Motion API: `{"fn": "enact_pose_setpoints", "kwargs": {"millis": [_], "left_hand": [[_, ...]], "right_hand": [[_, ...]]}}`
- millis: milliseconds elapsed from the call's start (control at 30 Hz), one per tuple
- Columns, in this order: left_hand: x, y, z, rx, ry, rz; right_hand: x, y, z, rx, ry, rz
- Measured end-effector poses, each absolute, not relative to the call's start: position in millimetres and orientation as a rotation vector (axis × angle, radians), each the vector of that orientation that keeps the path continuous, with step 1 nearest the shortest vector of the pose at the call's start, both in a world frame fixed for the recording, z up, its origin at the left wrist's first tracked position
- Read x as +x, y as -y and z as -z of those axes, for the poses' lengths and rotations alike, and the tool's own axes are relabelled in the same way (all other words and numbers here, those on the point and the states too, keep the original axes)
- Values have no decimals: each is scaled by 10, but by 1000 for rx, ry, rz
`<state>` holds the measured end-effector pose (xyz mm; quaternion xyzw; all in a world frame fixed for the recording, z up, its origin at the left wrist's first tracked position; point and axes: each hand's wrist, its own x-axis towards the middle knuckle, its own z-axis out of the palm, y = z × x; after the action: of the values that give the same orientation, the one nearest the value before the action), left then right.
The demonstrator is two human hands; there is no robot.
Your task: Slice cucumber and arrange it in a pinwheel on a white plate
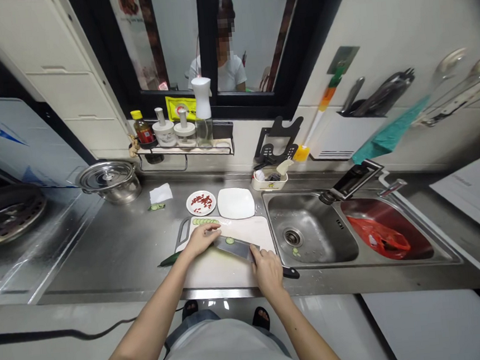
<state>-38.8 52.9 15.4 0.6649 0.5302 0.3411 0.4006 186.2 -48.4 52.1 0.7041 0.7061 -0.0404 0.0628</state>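
Note:
My left hand [201, 240] is curled over the dark green cucumber [170, 259], whose far end shows left of my wrist; its cut end is hidden. My right hand [268, 266] is closed around a cleaver [237, 249], with the black handle end sticking out to the right. The blade points left toward my left fingertips, and one cucumber slice [229, 240] lies on it. Underneath is a white cutting board [227, 273]. A row of cucumber slices [205, 221] lies along its top left edge.
Behind the board are a plate of red pieces [201, 203] and a white plate [236, 203]. A double sink [314, 260] is at the right, with a red bag [382, 237] in its far basin. A lidded pot [118, 182] stands back left. A person [230, 73] shows in the window.

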Motion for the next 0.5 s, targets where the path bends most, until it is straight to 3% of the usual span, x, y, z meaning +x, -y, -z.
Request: {"fn": "enact_pose_setpoints", "kwargs": {"millis": [200,500], "left_hand": [[-286,-501,-369,1879,-1231,-569],[-226,-558,-246,1788,-1265,-625]], "right_hand": [[1883,443,-519,2108,-2176,166],[1938,472,-477,2059,-2191,181]]}}
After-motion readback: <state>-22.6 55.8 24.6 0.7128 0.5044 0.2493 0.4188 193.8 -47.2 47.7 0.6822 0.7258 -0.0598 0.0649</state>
